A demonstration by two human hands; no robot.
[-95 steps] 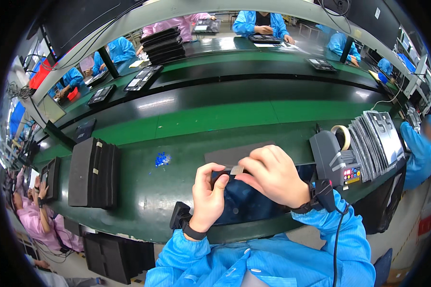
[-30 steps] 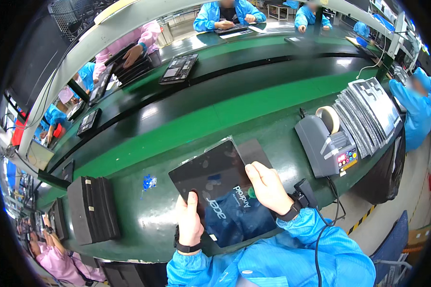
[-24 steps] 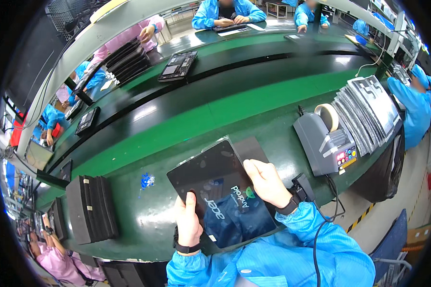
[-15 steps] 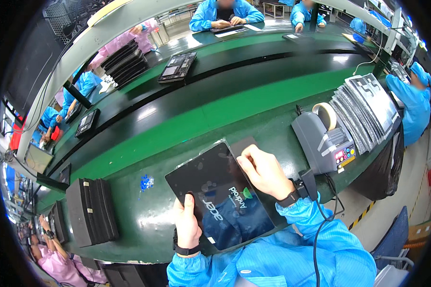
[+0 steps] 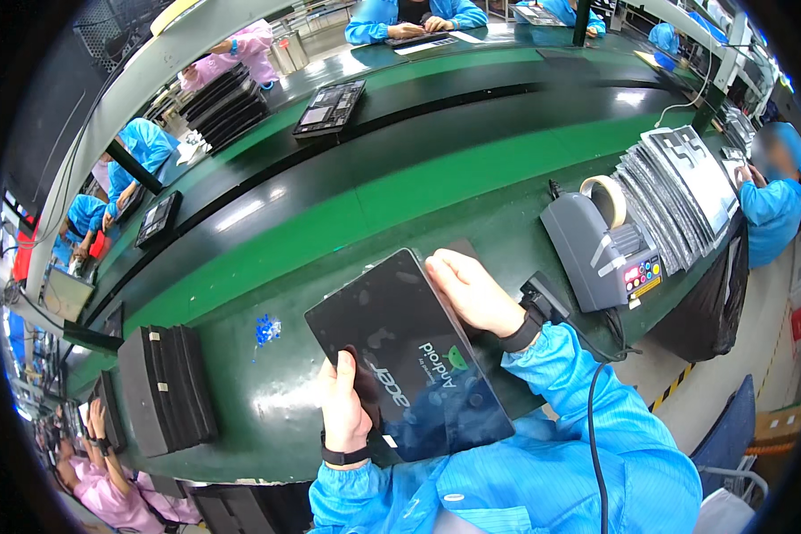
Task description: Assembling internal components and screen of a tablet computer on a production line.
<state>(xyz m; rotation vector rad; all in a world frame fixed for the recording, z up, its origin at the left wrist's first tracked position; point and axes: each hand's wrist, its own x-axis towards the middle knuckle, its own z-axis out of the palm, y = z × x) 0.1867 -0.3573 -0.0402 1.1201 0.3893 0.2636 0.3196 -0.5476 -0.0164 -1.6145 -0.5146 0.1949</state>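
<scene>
A black tablet (image 5: 440, 405) is tilted in front of me above the green bench, its screen lit with a white and green start-up picture. My left hand (image 5: 345, 408) grips its left edge, thumb lying over the screen side. At the upper right edge, my right hand (image 5: 473, 292) holds the tablet; its fingertips behind are hidden. Part of a flat dark piece (image 5: 461, 249) shows beyond the tablet near my right fingers. Both wrists wear black bands, and a black cable (image 5: 600, 445) hangs by my right sleeve.
Black folded cases (image 5: 165, 392) stand at left beside blue bits (image 5: 267, 329). A grey tape dispenser (image 5: 592, 254) and a stack of silvery pouches (image 5: 681, 200) stand at right. Opened devices (image 5: 329, 109) lie on the conveyor (image 5: 400, 151). Co-workers sit around the line.
My right hand has gone from a raised pinch beside the tablet to a hold on its upper right edge. My left hand keeps its grip. Clear film at the top edge shows less now.
</scene>
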